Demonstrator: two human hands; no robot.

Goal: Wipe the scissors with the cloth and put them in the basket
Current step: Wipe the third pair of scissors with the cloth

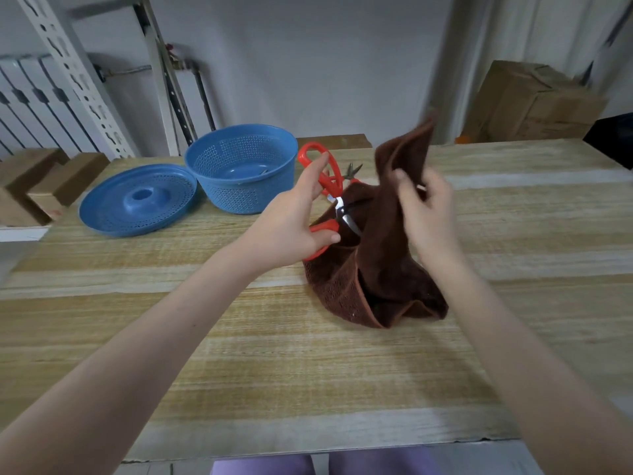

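Note:
My left hand (294,221) grips the red-handled scissors (330,186) by their handles, above the table. The steel blades point down to the right and disappear into the brown cloth (387,255). My right hand (424,207) pinches that cloth and lifts its upper part, while its lower folds rest on the wooden table (274,354). The hand is blurred. The blue perforated basket (239,166) stands upright at the back left of the scissors.
A blue perforated lid (137,200) lies flat to the left of the basket. Behind the cloth lies a small pair of dark pliers or snips (352,171). Cardboard boxes (534,101) stand at the back right, wooden blocks (44,180) at the far left.

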